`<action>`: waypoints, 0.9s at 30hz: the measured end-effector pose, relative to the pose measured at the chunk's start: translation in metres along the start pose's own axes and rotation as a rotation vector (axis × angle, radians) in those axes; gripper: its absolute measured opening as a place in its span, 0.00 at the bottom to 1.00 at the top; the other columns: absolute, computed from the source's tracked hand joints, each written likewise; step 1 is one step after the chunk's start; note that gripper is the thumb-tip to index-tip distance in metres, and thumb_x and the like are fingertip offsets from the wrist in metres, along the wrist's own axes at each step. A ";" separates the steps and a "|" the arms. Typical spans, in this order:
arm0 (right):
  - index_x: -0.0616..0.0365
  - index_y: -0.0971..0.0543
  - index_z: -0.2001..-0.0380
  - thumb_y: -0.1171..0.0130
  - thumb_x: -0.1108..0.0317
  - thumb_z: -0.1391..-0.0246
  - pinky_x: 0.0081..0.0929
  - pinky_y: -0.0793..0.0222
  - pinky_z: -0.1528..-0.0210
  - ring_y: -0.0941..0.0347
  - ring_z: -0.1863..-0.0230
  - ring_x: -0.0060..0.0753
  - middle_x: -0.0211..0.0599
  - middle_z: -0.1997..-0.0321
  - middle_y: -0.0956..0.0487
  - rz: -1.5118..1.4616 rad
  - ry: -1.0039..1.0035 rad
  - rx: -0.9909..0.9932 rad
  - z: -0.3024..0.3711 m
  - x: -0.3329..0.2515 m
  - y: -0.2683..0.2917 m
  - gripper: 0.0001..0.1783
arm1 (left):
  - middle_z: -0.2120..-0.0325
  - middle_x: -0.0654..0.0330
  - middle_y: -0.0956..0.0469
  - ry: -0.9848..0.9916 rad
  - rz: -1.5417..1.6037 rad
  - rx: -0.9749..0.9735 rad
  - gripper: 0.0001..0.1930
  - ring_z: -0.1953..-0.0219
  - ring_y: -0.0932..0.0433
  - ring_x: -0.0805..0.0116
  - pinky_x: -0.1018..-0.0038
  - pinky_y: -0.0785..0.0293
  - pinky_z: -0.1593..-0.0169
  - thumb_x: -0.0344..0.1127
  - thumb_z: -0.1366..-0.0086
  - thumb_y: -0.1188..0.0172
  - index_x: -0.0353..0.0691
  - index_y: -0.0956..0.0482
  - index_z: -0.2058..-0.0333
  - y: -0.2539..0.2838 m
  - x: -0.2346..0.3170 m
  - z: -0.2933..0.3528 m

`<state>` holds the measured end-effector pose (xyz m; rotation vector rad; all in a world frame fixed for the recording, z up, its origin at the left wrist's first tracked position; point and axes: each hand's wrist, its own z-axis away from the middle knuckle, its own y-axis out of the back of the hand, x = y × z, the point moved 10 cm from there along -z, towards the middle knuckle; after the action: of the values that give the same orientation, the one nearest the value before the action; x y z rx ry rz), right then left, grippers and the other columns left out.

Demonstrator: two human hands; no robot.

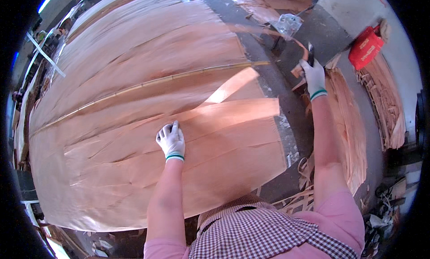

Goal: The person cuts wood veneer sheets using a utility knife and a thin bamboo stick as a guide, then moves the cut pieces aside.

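A wide stack of thin tan wood veneer sheets [125, 178] spreads in front of me. My left hand [172, 140], in a white glove with a green cuff, rests on the top sheet with its fingers bent and drawn together; whatever is under the fingertips is hidden. Beyond the stack's right edge my right hand [315, 76], gloved alike, is closed around a dark knife-like tool [311, 54] pointing up. Beside this hand a narrow veneer strip [298, 45] curls through the air, blurred. A loose veneer piece [233, 85] lies slanted over the sheets near the right edge.
A thin, jointed bamboo-like stick [148, 84] lies across the stack. Bundles of veneer scraps [345, 124] stand at the right, with another bundle [380, 102] by the wall under a red bag [366, 47]. Clear plastic [287, 25] lies at the far right, and offcuts litter the floor.
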<state>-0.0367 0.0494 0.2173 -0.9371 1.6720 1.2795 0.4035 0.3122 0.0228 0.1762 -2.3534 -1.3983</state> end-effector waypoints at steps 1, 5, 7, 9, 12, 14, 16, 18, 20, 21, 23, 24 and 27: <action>0.57 0.28 0.72 0.41 0.66 0.48 0.19 0.44 0.85 0.34 0.84 0.21 0.26 0.80 0.27 -0.133 -0.133 0.022 -0.009 0.036 0.024 0.08 | 0.60 0.62 0.27 -0.001 0.000 0.003 0.15 0.54 0.31 0.58 0.55 0.39 0.47 0.39 0.42 0.43 0.55 0.22 0.55 0.001 -0.001 0.000; 0.48 0.30 0.78 0.44 0.61 0.44 0.23 0.40 0.78 0.40 0.84 0.24 0.23 0.83 0.35 -0.849 -0.326 0.436 -0.004 0.224 0.179 0.10 | 0.60 0.62 0.27 -0.010 0.023 -0.028 0.16 0.53 0.31 0.59 0.56 0.40 0.46 0.39 0.41 0.44 0.54 0.24 0.53 -0.003 0.014 -0.004; 0.44 0.31 0.81 0.48 0.56 0.42 0.25 0.41 0.77 0.41 0.83 0.22 0.19 0.86 0.38 -0.930 -0.245 0.305 0.032 0.294 0.260 0.15 | 0.59 0.61 0.27 -0.015 0.095 -0.037 0.17 0.52 0.31 0.59 0.56 0.41 0.45 0.38 0.40 0.45 0.52 0.25 0.51 -0.015 0.024 -0.008; 0.46 0.29 0.79 0.42 0.59 0.47 0.23 0.43 0.78 0.41 0.83 0.21 0.22 0.83 0.36 -0.736 -0.499 0.270 0.110 0.304 0.159 0.11 | 0.59 0.61 0.27 0.043 0.026 -0.026 0.19 0.52 0.31 0.59 0.56 0.42 0.44 0.38 0.40 0.46 0.50 0.28 0.49 0.000 -0.008 0.003; 0.51 0.29 0.76 0.40 0.67 0.50 0.19 0.44 0.85 0.41 0.87 0.19 0.22 0.81 0.34 -0.465 -0.684 0.371 0.202 0.284 0.088 0.07 | 0.58 0.59 0.27 0.052 0.022 -0.057 0.20 0.51 0.31 0.58 0.55 0.43 0.44 0.36 0.40 0.47 0.48 0.30 0.47 -0.001 -0.008 0.003; 0.53 0.25 0.71 0.41 0.72 0.51 0.19 0.37 0.74 0.37 0.77 0.18 0.23 0.75 0.30 -0.319 -0.407 0.447 0.214 0.264 0.068 0.04 | 0.58 0.59 0.27 0.043 0.079 -0.046 0.19 0.51 0.31 0.58 0.55 0.43 0.44 0.35 0.40 0.46 0.48 0.29 0.49 -0.003 0.001 0.000; 0.56 0.24 0.67 0.40 0.72 0.51 0.20 0.35 0.70 0.34 0.74 0.17 0.24 0.73 0.28 -0.080 -0.093 0.231 0.196 0.191 0.004 0.07 | 0.58 0.58 0.27 0.046 0.091 -0.038 0.18 0.51 0.31 0.58 0.56 0.42 0.44 0.34 0.41 0.46 0.48 0.28 0.50 -0.004 -0.001 -0.001; 0.60 0.24 0.65 0.39 0.69 0.51 0.23 0.33 0.68 0.30 0.72 0.26 0.30 0.71 0.25 -0.008 -0.070 -0.265 0.184 0.118 -0.085 0.10 | 0.58 0.58 0.27 0.060 0.074 -0.047 0.18 0.51 0.31 0.58 0.56 0.42 0.44 0.34 0.41 0.45 0.47 0.28 0.51 -0.001 -0.008 0.002; 0.62 0.26 0.64 0.38 0.70 0.53 0.31 0.30 0.65 0.25 0.68 0.43 0.42 0.69 0.22 0.226 0.219 -0.421 0.168 0.053 -0.137 0.13 | 0.59 0.58 0.27 0.056 0.077 -0.046 0.17 0.52 0.30 0.57 0.57 0.42 0.45 0.33 0.41 0.45 0.46 0.27 0.52 0.001 -0.003 0.000; 0.62 0.27 0.63 0.39 0.69 0.53 0.36 0.30 0.63 0.26 0.66 0.49 0.47 0.67 0.23 0.344 0.336 -0.371 0.151 0.055 -0.147 0.14 | 0.59 0.58 0.27 0.041 0.087 -0.043 0.17 0.52 0.30 0.57 0.57 0.42 0.45 0.33 0.41 0.45 0.46 0.27 0.52 0.000 0.003 -0.003; 0.61 0.28 0.63 0.39 0.68 0.54 0.42 0.30 0.60 0.26 0.62 0.57 0.51 0.65 0.23 0.564 0.348 -0.363 0.123 0.071 -0.159 0.15 | 0.59 0.58 0.27 0.031 0.096 -0.042 0.16 0.52 0.30 0.57 0.57 0.41 0.45 0.33 0.41 0.45 0.46 0.27 0.52 -0.001 0.008 -0.005; 0.60 0.29 0.64 0.38 0.67 0.55 0.44 0.31 0.60 0.27 0.60 0.57 0.50 0.65 0.23 0.666 0.243 -0.403 0.110 0.081 -0.161 0.15 | 0.59 0.58 0.27 0.035 0.098 -0.044 0.16 0.52 0.30 0.57 0.57 0.41 0.45 0.33 0.41 0.46 0.46 0.27 0.52 -0.002 0.007 -0.005; 0.55 0.29 0.63 0.40 0.66 0.54 0.46 0.30 0.59 0.26 0.58 0.56 0.48 0.63 0.23 0.816 0.209 -0.536 0.117 0.091 -0.157 0.14 | 0.59 0.58 0.27 0.042 0.084 -0.039 0.16 0.52 0.30 0.57 0.57 0.41 0.45 0.32 0.41 0.46 0.46 0.27 0.53 -0.002 0.002 -0.003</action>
<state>0.0885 0.1228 0.0574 -0.6990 2.0078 2.3227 0.4028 0.3079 0.0227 0.0940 -2.2708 -1.3854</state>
